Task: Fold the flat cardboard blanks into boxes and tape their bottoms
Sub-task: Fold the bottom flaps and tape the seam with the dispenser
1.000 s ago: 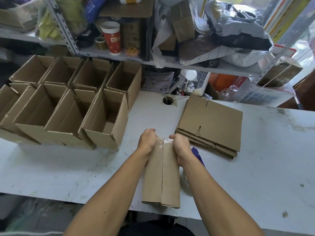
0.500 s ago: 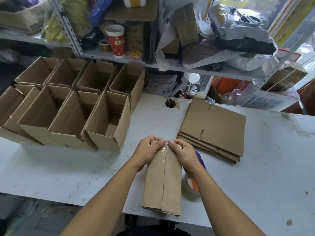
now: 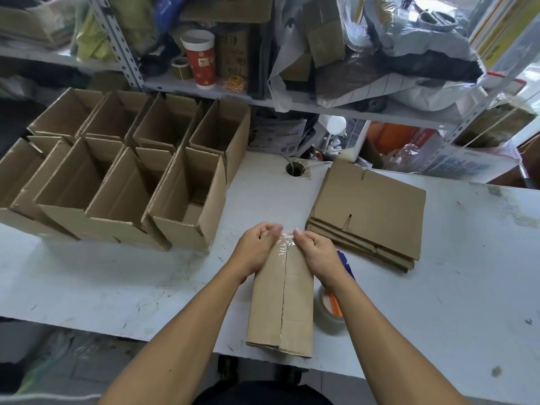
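A box (image 3: pixel 281 302) lies on the white table (image 3: pixel 438 287) right in front of the person, its flapped bottom facing up and its near end hanging slightly over the table's edge. A strip of clear tape (image 3: pixel 283 252) runs along the seam between the two flaps and shines at the far end. Both hands sit on that far end, close together with the tape between them. The left hand (image 3: pixel 257 247) has its fingers curled over the far left corner of the box, thumb side toward the seam. The right hand (image 3: pixel 317 252) curls over the far right corner the same way, fingertips bent down over the edge. Just right of the box, touching its side, a roll of tape (image 3: pixel 328 311) stands under the right forearm. Further right, a stack of flat blanks (image 3: pixel 371 211) rests apart from the hands. To the left stands a cluster of finished open boxes (image 3: pixel 117 176).
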